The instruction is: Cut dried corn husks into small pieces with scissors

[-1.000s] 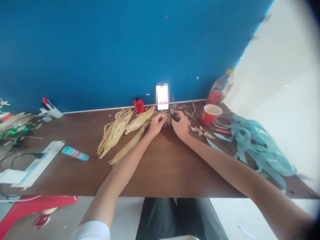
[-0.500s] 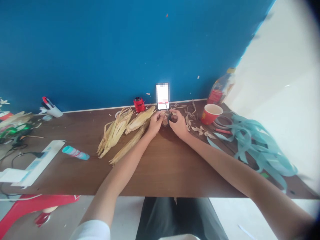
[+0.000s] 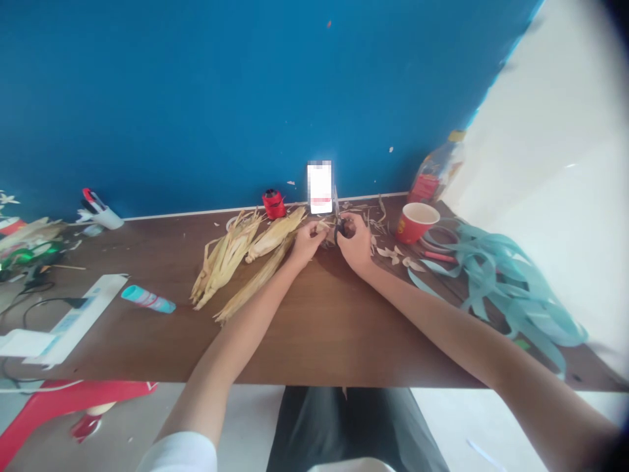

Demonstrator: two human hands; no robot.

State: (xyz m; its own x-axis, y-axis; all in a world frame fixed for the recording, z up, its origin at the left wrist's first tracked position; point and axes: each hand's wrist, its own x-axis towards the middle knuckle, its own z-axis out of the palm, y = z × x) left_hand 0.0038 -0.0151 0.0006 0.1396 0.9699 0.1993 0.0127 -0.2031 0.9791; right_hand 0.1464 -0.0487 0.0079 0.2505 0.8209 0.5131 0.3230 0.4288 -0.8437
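Near the back of the table my right hand (image 3: 358, 242) is closed around a pair of scissors (image 3: 337, 216) with dark handles, blades pointing up toward the wall. Just left of it, my left hand (image 3: 307, 242) pinches a small piece of dry corn husk (image 3: 322, 227) between thumb and fingers. A narrow gap separates the two hands. Larger dried corn husks (image 3: 230, 259) lie in bundles to the left of my left hand. A lit phone (image 3: 320, 189) leans on the wall behind the hands.
Husk scraps (image 3: 392, 254), a red paper cup (image 3: 415, 223), a bottle (image 3: 433, 172) and tangled teal ribbon (image 3: 515, 282) are on the right. To the left lie a red roll (image 3: 274, 204), a blue tube (image 3: 148, 299), a pen cup (image 3: 109, 218) and a power strip (image 3: 83, 318).
My right hand has shifted slightly right with the scissors, away from my left hand. The blades now point more upright. My left hand stays nearly in place.
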